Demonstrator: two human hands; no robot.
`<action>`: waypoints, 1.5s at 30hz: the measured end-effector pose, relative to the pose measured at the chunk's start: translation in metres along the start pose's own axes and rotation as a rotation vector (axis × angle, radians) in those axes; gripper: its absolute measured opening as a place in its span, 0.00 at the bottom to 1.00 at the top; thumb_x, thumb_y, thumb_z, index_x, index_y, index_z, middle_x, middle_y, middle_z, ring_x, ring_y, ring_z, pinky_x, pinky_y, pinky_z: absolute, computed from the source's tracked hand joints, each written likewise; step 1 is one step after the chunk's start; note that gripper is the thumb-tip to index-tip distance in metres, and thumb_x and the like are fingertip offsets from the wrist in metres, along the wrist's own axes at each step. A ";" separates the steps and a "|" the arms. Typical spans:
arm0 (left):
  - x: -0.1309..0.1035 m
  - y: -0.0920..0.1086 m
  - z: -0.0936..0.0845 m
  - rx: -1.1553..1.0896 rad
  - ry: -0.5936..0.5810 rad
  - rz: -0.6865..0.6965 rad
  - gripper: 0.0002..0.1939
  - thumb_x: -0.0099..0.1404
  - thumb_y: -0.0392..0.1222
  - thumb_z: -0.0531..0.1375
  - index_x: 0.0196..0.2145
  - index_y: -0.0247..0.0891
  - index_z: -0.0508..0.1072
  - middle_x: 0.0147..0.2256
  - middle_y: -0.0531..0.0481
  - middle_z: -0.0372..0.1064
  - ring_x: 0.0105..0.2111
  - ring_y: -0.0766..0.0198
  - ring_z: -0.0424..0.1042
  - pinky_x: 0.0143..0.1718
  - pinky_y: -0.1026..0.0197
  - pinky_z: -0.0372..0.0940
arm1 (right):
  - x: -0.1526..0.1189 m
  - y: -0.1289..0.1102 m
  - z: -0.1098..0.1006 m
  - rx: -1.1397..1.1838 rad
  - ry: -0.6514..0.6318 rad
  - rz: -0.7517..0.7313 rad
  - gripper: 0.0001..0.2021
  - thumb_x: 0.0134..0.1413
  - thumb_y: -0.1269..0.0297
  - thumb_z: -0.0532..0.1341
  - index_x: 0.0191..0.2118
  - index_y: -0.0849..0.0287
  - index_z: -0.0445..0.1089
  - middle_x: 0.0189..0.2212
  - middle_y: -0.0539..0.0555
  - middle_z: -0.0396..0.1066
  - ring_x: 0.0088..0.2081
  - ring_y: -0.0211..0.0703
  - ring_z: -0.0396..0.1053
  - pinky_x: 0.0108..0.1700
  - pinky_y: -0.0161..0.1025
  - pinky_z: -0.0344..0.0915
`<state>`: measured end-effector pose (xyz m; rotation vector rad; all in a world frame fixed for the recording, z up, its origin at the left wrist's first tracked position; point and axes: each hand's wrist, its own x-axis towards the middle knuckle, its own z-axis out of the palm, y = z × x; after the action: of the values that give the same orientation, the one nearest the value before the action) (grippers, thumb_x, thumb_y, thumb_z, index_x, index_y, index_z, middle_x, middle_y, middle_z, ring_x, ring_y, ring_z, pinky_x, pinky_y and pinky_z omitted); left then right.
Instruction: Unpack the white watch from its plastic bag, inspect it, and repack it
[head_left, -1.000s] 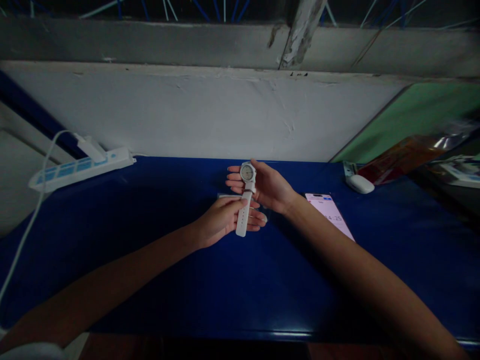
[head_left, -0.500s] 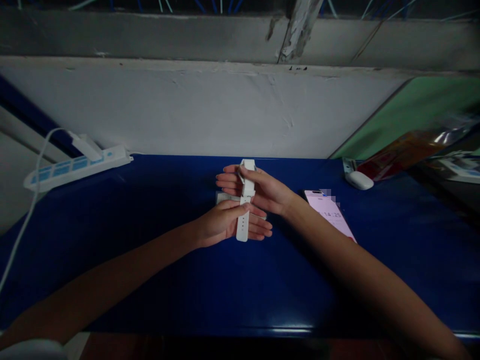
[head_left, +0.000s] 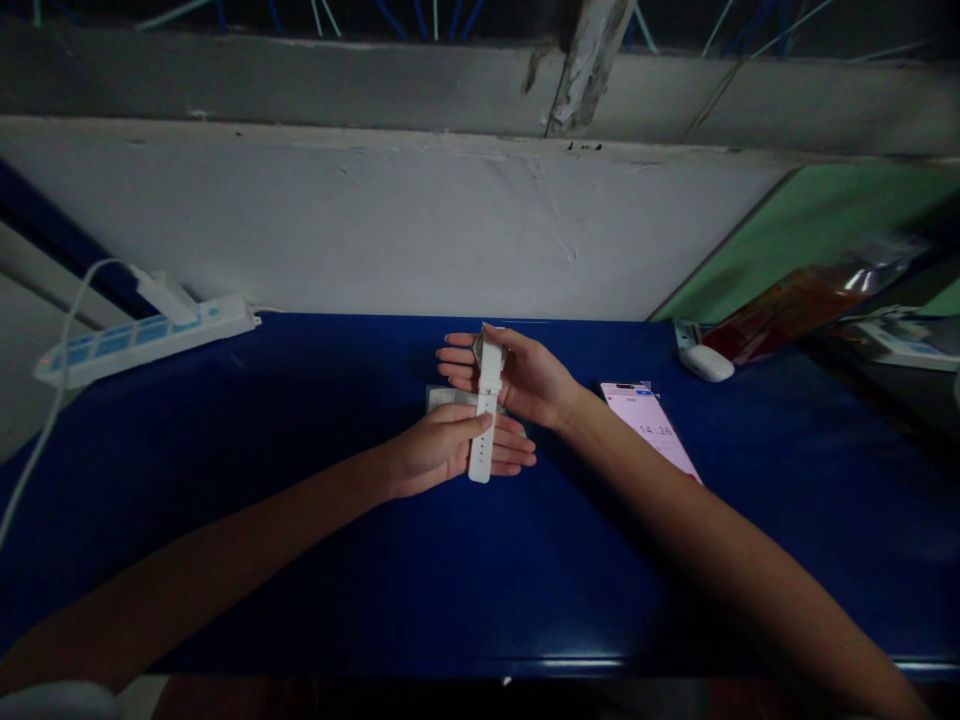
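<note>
A wristwatch [head_left: 490, 366] with a white strap is held upright between my two hands, its holed strap end pointing toward me. My left hand [head_left: 442, 450] pinches that lower strap end, thumb on top and the other fingers stretched out beneath. Higher up, my right hand [head_left: 531, 375] holds the buckle and case end, its thumb near the top and its fingers behind, pointing left. The round metal case is partly hidden by strap and fingers. Behind my left hand lies a flat, pale packet [head_left: 441, 397], mostly covered.
On the blue table [head_left: 360, 600], a lit phone [head_left: 649, 425] lies beside my right forearm. A white rounded case [head_left: 707, 363] and a reddish plastic bag [head_left: 780, 310] are at the right. A power strip [head_left: 150, 338] with plug and cable stands at the left. A white wall backs the table.
My right thumb has moved up to the top of the watch, and more of the metal case shows. My left hand keeps its pinch on the strap. The view has shifted slightly.
</note>
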<state>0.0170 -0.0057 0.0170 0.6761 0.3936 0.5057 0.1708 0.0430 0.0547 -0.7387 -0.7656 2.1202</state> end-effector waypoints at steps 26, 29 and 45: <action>-0.002 0.010 0.001 -0.170 0.073 0.024 0.39 0.74 0.61 0.39 0.45 0.22 0.75 0.42 0.30 0.77 0.46 0.48 0.77 0.56 0.47 0.62 | -0.004 -0.020 -0.009 0.056 0.109 -0.271 0.13 0.65 0.58 0.55 0.34 0.59 0.72 0.26 0.50 0.76 0.28 0.38 0.75 0.37 0.37 0.74; -0.003 0.017 0.003 -0.179 0.133 0.090 0.45 0.71 0.67 0.36 0.49 0.21 0.73 0.46 0.28 0.75 0.49 0.45 0.75 0.58 0.46 0.59 | -0.005 -0.022 -0.007 -0.024 0.153 -0.402 0.11 0.57 0.56 0.65 0.30 0.56 0.71 0.26 0.48 0.76 0.29 0.37 0.76 0.38 0.36 0.74; 0.001 0.001 0.006 0.088 0.121 0.182 0.15 0.70 0.45 0.61 0.44 0.27 0.75 0.40 0.36 0.78 0.43 0.53 0.78 0.51 0.50 0.67 | 0.001 0.007 -0.004 -0.562 0.097 -0.354 0.16 0.55 0.49 0.65 0.32 0.58 0.77 0.26 0.51 0.78 0.27 0.35 0.70 0.32 0.33 0.65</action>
<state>0.0200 -0.0075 0.0218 0.7731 0.4729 0.7074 0.1706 0.0411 0.0469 -0.9063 -1.3537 1.5471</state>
